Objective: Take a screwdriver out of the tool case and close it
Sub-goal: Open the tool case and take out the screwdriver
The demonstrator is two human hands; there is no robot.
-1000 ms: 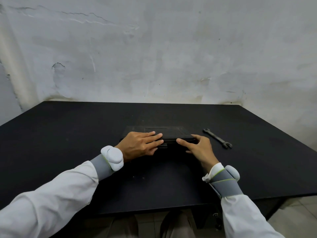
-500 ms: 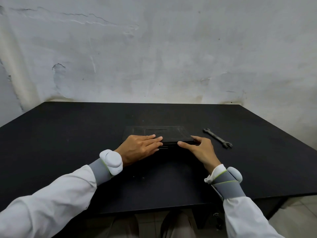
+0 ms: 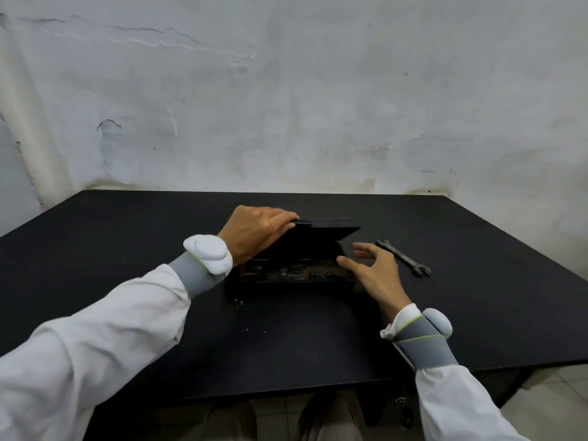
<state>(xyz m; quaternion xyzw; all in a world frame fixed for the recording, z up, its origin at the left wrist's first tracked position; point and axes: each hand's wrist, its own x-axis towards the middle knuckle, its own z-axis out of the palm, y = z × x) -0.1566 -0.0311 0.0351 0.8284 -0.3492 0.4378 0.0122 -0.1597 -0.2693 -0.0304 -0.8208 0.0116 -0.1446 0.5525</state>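
Observation:
A black tool case (image 3: 286,283) lies in the middle of the black table (image 3: 127,237), its lid (image 3: 321,232) raised partway. My left hand (image 3: 254,232) grips the lid's front left edge and holds it up. Dark tools (image 3: 292,272) show inside the base, too dim to tell a screwdriver apart. At the case's right front corner my right hand (image 3: 372,272) hovers with fingers spread and holds nothing.
A metal open-ended wrench (image 3: 402,257) lies on the table just right of my right hand. A stained white wall rises behind the table. The table's front edge runs close to my body, with tiled floor below at the right.
The case was shut with both hands resting on its front edge. My left hand has now lifted the lid partway, and my right hand has come off and shifted right.

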